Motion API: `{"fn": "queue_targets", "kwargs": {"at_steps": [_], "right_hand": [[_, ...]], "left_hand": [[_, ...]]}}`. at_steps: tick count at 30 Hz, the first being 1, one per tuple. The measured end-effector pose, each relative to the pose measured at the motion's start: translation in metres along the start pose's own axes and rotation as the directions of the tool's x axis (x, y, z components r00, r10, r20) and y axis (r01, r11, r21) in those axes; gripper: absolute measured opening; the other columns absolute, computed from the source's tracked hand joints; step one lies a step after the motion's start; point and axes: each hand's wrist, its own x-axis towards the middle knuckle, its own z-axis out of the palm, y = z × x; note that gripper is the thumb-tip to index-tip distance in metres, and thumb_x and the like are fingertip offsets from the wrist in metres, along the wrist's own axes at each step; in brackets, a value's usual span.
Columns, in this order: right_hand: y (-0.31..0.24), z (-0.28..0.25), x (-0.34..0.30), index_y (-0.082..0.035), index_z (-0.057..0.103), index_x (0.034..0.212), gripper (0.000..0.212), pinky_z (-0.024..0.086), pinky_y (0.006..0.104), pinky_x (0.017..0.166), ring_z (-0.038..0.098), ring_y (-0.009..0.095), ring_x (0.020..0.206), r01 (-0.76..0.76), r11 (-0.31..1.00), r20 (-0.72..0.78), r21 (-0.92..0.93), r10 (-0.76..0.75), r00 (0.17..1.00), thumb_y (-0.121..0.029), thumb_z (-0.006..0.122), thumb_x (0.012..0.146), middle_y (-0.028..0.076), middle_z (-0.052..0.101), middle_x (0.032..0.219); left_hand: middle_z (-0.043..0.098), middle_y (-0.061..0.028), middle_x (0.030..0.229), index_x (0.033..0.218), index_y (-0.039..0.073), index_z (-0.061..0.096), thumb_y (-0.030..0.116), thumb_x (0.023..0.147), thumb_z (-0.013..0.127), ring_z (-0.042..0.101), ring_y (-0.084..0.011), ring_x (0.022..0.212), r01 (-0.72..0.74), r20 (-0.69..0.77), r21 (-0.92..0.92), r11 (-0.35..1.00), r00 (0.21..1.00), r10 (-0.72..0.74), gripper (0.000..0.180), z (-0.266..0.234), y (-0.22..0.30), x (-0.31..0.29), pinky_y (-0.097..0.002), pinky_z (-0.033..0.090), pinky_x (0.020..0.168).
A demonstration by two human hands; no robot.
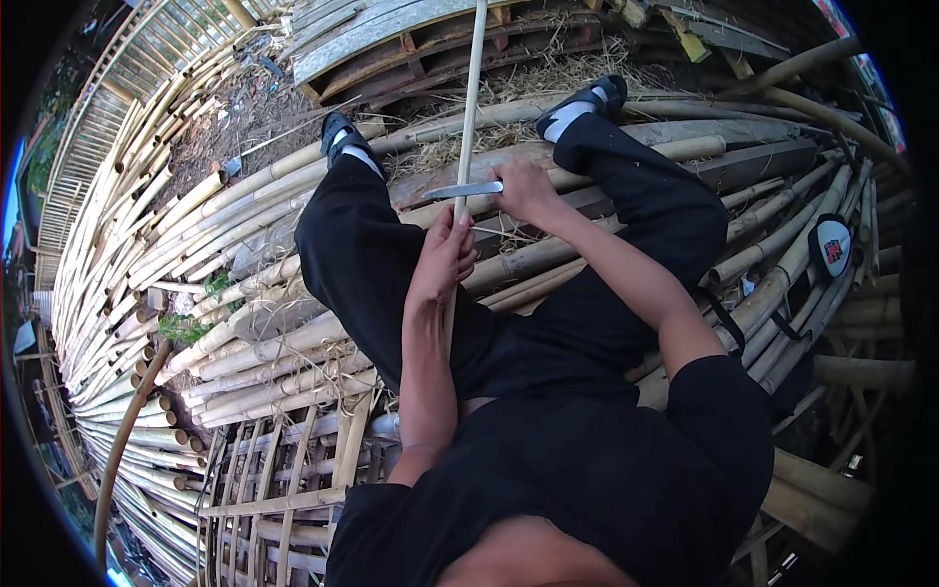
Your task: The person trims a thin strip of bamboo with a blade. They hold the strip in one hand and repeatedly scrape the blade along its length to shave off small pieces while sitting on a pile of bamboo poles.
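Head view: the long pale strip runs between the person's legs, up past the near edge of the wooden pallet. The left hand is wrapped around the strip; the right hand grips the knife, its blade lying across it. The strip looks light, stiff but a bit bendy, maybe with sharp edges. Best to hold it below the blade, thumb well back.
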Motion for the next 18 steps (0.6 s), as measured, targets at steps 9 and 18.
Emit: {"fn": "queue_targets", "kwargs": {"at_steps": [9, 18], "right_hand": [[0.0, 0.022, 0.028, -0.007, 0.068, 0.072, 0.018, 0.052, 0.0458, 0.069, 0.063, 0.037, 0.072, -0.051, 0.998, -0.131, 0.04, 0.056, 0.99, -0.022, 0.058, 0.076, 0.018, 0.064, 0.073], [0.096, 0.011, 0.119, -0.001, 0.068, 0.087, 0.03, 0.051, 0.0442, 0.076, 0.065, 0.037, 0.084, -0.611, 0.691, -0.225, 0.386, 0.713, 0.664, -0.027, 0.057, 0.08, 0.023, 0.066, 0.083]], "left_hand": [[0.026, 0.0077, 0.058, 0.093, 0.014, 0.041, 0.027, 0.099, 0.042, 0.021, -0.0015, 0.039, -0.013, -0.152, 0.068, 0.998, 0.988, 0.023, 0.014, -0.003, 0.003, 0.01, -0.0184, 0.015, 0.034], [0.025, 0.0069, 0.056, 0.091, 0.012, 0.042, 0.026, 0.099, 0.043, 0.021, -0.0019, 0.038, 0.0, -0.042, -0.002, 1.0, 0.999, 0.0, 0.016, 0.007, 0.004, 0.004, -0.0181, 0.016, 0.033]]}}
